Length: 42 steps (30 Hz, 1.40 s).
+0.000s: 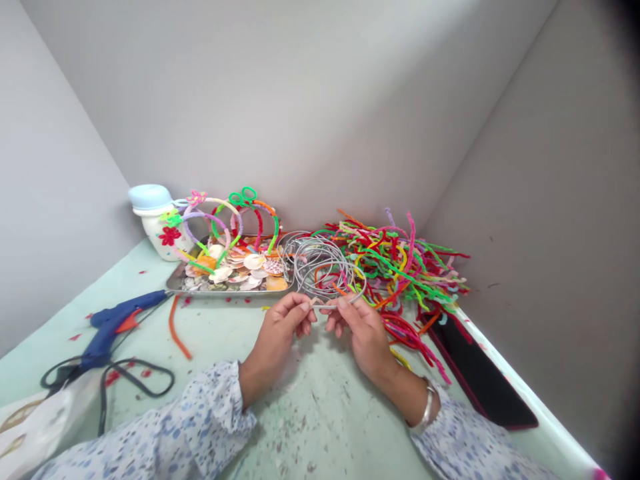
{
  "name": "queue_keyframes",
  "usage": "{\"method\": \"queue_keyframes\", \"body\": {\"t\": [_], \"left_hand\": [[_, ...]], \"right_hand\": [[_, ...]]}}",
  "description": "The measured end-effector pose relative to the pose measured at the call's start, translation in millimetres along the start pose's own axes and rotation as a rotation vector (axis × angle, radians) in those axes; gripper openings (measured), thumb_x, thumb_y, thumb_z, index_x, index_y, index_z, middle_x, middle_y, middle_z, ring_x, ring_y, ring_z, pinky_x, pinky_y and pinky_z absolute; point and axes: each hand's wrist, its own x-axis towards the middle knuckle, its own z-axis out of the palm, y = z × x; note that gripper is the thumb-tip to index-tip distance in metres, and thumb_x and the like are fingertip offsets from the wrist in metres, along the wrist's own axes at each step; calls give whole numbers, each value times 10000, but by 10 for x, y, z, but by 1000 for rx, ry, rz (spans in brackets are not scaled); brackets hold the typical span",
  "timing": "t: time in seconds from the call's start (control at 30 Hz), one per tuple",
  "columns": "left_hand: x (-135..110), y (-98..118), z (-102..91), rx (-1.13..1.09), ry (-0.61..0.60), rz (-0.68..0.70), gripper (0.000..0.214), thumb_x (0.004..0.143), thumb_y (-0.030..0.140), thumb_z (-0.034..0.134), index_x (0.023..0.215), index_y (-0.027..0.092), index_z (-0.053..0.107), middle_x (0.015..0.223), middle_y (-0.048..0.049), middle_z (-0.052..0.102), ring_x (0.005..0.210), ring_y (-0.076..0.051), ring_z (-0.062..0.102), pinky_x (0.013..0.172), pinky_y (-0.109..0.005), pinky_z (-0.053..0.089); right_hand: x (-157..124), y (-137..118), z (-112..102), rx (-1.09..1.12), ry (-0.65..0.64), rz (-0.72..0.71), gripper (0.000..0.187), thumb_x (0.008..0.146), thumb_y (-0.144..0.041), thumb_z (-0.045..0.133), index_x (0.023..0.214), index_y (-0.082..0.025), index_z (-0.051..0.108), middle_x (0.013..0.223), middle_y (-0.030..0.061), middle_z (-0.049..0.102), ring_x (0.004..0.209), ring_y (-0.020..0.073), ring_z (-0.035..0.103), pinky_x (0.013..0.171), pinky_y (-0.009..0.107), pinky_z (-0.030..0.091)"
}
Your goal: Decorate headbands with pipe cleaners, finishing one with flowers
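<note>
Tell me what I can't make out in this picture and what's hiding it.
Head view: the pinched parts of the wire, covered by the left hand and right hand.
Head view: most of the tray floor, covered by shells.
Head view: the dark slab's far end, under pipe cleaners.
Head view: the rest of the white bag, cut off by the left edge.
</note>
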Motion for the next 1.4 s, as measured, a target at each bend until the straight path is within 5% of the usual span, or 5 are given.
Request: {"method": "queue_keyframes", "body": {"t": [0.27,0.53,0.9,1.4], "left_hand": [[7,-23,10,17,-30,-39,140,822,297,579,802,159,569,671,19,576,522,-61,457,522,-192,357],[2,-22,27,90,-31,-70,157,800,308,584,758,160,552,635,31,565,482,-62,436,483,-199,322],[-16,-34,51,136,-29,-110,208,809,347,574,735,157,536,626,34,548,472,-60,420,487,-200,314],[-22,-60,32,287,21,55,83,802,245,573,773,168,585,678,28,528,554,-76,425,540,-203,348]], "right_hand": [[25,24,-27,45,-37,30,281,908,-369,468,892,-149,641,629,22,647,525,120,561,504,229,429],[31,96,-49,167,-69,31,184,906,-310,476,884,-181,606,990,58,681,507,87,563,483,229,448],[38,93,-60,306,-119,65,162,901,-263,433,881,-190,576,988,53,686,497,95,581,466,230,444],[51,69,-45,225,-89,67,189,886,-261,448,965,-192,606,1078,67,660,493,83,583,461,223,434]]}}
